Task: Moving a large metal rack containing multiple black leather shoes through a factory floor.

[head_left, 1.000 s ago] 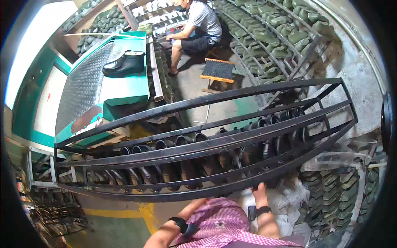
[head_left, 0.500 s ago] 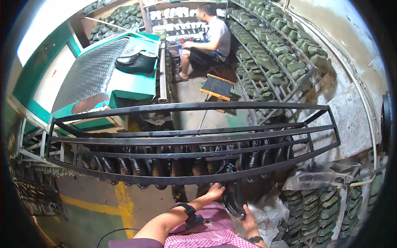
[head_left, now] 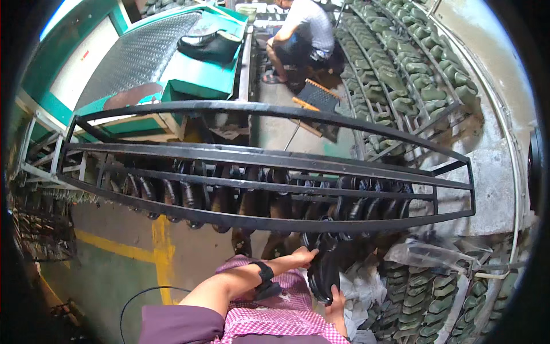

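Note:
A glossy black leather shoe (head_left: 324,275) hangs between my hands, just in front of the black metal rack, its toe toward me. My left hand (head_left: 303,257) grips it by the upper part near the opening; its fingertips are partly hidden. Lower down, my right hand (head_left: 336,304) holds the toe end. Several more black shoes (head_left: 192,195) stand in a row on the lower level of the rack (head_left: 275,221), behind its bars. A dark band (head_left: 264,272) circles my left forearm.
Across the rack, a person (head_left: 306,34) crouches beside an orange-edged black stool (head_left: 318,97). A black shoe (head_left: 211,47) lies on the green machine (head_left: 200,74). Sloping racks of green shoe lasts (head_left: 401,69) line the right. More lasts (head_left: 421,298) fill a rack at lower right.
My view has tilted down, so the rack sits higher in it. Both hands keep hold of the shoe. The person beyond the rack has leaned farther forward.

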`<state>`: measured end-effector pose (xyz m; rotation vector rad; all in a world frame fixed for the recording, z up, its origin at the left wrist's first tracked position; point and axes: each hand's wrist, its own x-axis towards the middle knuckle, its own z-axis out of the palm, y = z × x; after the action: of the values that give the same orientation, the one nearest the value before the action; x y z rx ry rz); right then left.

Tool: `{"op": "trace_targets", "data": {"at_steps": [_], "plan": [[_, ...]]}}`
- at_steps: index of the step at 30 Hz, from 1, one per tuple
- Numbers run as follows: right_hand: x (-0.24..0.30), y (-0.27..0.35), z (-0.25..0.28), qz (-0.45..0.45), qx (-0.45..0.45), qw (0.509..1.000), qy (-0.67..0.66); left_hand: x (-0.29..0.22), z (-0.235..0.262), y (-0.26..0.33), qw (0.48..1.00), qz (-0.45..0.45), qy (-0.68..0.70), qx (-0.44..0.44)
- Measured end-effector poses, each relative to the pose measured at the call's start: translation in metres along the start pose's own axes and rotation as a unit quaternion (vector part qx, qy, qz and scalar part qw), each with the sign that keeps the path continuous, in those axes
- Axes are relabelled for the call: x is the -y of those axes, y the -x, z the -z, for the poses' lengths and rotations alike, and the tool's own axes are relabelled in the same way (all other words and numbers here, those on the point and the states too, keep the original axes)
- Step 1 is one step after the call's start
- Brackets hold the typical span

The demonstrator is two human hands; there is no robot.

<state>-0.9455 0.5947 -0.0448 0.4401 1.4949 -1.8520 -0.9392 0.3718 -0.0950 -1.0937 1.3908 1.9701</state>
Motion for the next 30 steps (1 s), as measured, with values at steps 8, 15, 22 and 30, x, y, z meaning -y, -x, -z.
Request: {"op": "trace_targets", "data": {"at_steps": [8,15,22,30], "plan": [[-0.011,0.007,-0.016,-0.003,-0.028,1.000,0.001,0.023,0.013,0.010,0.982,-0.048,0.145,0.113],[-0.014,0.004,-0.020,0.037,-0.065,0.991,0.108,0.009,0.024,0.027,0.986,-0.027,0.156,0.044],[-0.015,0.002,-0.006,0.041,-0.040,0.997,0.053,-0.044,0.037,0.042,0.988,-0.148,-0.029,0.024],[-0.019,-0.093,-0.018,0.016,0.006,0.998,-0.052,0.022,0.060,0.043,0.998,-0.048,-0.011,0.035]]}}
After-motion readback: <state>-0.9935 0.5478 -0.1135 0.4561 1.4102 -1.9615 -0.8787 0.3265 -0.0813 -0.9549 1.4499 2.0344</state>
